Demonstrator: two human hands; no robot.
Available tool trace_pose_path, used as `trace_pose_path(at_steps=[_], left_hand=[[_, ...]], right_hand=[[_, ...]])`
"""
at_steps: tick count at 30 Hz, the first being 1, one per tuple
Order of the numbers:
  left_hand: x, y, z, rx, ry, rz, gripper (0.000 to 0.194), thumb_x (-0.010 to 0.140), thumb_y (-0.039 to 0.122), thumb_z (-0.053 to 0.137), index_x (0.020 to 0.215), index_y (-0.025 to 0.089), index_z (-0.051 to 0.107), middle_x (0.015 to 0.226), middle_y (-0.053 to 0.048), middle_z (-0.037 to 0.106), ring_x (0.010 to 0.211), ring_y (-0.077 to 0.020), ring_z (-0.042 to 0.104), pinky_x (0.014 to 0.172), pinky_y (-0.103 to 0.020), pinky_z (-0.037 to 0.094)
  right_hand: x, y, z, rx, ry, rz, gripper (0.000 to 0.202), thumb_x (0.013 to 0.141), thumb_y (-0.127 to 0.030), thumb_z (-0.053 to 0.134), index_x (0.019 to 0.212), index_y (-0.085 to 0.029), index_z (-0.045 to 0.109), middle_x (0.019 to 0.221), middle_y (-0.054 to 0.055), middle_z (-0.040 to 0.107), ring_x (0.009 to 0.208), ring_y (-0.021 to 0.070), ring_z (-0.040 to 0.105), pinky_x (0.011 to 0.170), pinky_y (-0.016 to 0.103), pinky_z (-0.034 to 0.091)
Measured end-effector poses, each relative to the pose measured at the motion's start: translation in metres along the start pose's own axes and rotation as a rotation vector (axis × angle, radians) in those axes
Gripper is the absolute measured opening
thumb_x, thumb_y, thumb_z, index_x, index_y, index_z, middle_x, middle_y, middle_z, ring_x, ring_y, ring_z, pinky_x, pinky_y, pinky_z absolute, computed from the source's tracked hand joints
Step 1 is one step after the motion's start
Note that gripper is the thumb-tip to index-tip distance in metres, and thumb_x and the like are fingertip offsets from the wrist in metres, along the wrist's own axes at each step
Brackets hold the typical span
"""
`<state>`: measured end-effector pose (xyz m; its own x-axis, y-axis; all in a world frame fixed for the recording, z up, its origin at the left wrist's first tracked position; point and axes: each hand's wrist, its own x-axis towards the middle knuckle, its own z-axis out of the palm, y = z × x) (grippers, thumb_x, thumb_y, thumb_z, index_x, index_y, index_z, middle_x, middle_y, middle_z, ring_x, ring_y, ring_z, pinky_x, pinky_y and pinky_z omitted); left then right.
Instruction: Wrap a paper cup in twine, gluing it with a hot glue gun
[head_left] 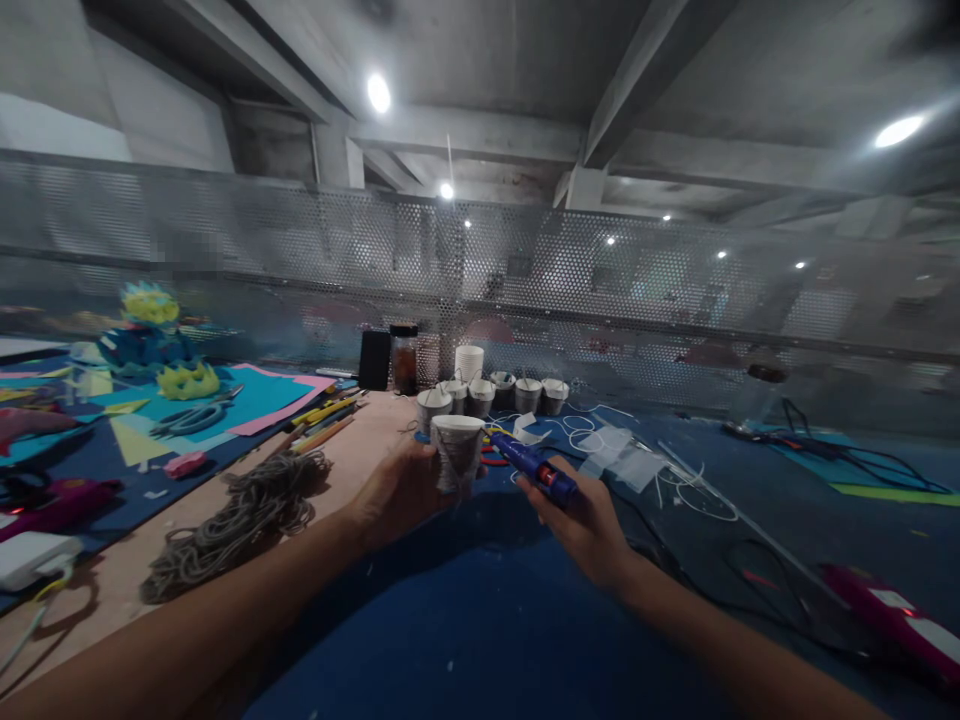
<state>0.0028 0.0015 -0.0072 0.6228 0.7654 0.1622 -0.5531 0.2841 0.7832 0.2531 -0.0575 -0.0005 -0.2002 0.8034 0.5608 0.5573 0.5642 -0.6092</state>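
My left hand is closed round a paper cup with grey cord wound about its side and a white rim on top. In my right hand is a blue glue gun, its nozzle pointing left at the cup's upper side. Whether the tip touches the cup I cannot tell. Just behind stand several cord-wrapped cups with thin handles, and a stack of plain white paper cups. Red-handled pliers or scissors lie partly hidden behind the held cup.
A grey cord bundle lies left on a tan board with pencils. Coloured paper and scissors are farther left. White string and clear plastic lie right, near black cables and a magenta power strip. Perforated metal panels stand behind.
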Motion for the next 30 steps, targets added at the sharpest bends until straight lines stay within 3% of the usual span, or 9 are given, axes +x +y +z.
trace_pose_path(at_steps=[6,10,15,30], left_hand=[[0.000,0.000,0.005,0.047,0.016,0.025,0.043,0.090,0.032,0.048,0.125,0.011,0.061,0.123,-0.017,0.066,0.118,-0.0335,0.057,0.103,-0.048,0.038],[0.000,0.001,0.006,0.073,0.001,0.030,0.045,0.089,0.031,0.048,0.127,0.010,0.059,0.126,-0.018,0.064,0.120,-0.0330,0.056,0.102,-0.045,0.039],[0.001,-0.002,0.001,0.112,0.032,-0.043,0.044,0.092,0.033,0.051,0.132,0.015,0.057,0.136,-0.014,0.059,0.126,-0.0290,0.052,0.099,-0.038,0.041],[0.003,-0.004,-0.008,0.052,0.002,-0.046,0.049,0.089,0.032,0.054,0.135,0.015,0.054,0.134,-0.014,0.061,0.124,-0.0303,0.055,0.102,-0.040,0.039]], right_hand=[[0.001,0.002,0.002,-0.031,0.012,0.039,0.027,0.094,-0.047,0.054,0.082,-0.022,0.052,0.062,-0.003,0.055,0.052,0.0121,0.052,0.051,0.023,0.037],[0.000,0.004,0.002,-0.021,0.011,0.028,0.028,0.094,-0.047,0.054,0.082,-0.022,0.052,0.062,-0.003,0.055,0.052,0.0116,0.051,0.050,0.022,0.036],[0.000,0.004,0.002,-0.006,0.003,0.022,0.027,0.094,-0.046,0.053,0.084,-0.022,0.052,0.064,-0.003,0.055,0.054,0.0120,0.053,0.052,0.022,0.038],[0.000,0.003,0.001,-0.013,0.001,0.021,0.027,0.094,-0.047,0.054,0.085,-0.022,0.052,0.063,-0.003,0.056,0.052,0.0124,0.053,0.051,0.023,0.038]])
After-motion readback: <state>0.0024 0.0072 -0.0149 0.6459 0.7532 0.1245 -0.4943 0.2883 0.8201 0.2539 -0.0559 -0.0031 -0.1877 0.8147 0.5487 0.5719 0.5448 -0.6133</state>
